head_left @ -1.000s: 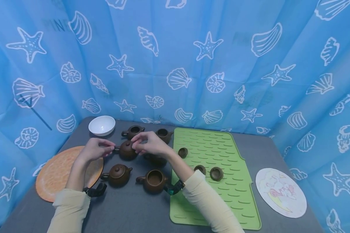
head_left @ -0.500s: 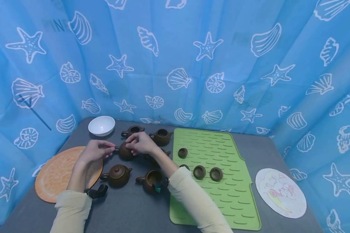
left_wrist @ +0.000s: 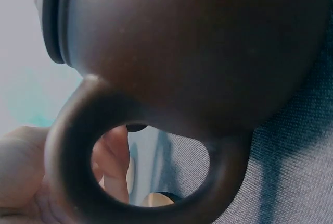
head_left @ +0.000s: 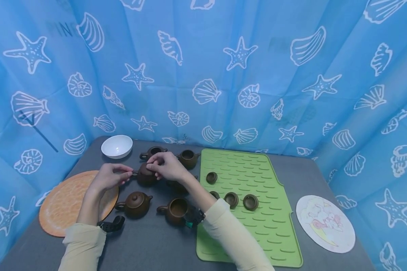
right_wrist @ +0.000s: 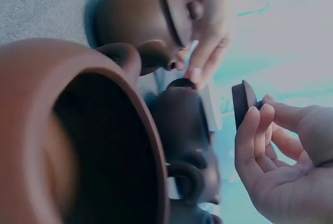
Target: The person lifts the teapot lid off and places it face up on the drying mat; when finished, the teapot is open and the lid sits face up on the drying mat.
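My left hand [head_left: 111, 177] pinches the handle of a dark brown clay teapot [head_left: 145, 176]. My right hand [head_left: 169, 167] is over that pot. In the right wrist view its fingers hold a small lid [right_wrist: 241, 101] by the knob, apart from the teapot body [right_wrist: 179, 117]. A lidded teapot [head_left: 135, 205] stands in front and fills the left wrist view, its handle nearest the camera. To its right is a lidless teapot [head_left: 176, 211], partly behind the right wrist strap. Another teapot [head_left: 176, 186] is mostly hidden under the right forearm.
Two lidless teapots [head_left: 188, 160] stand at the back, beside a white bowl [head_left: 117, 146]. Several upturned lids [head_left: 250, 202] lie on a green mat [head_left: 244, 233]. A round orange mat [head_left: 64, 203] is at left, a white picture disc [head_left: 325, 224] at right.
My right hand has moved from the teapot's right side to over its top, and the lid is now in its fingers. The left hand stays at the handle.
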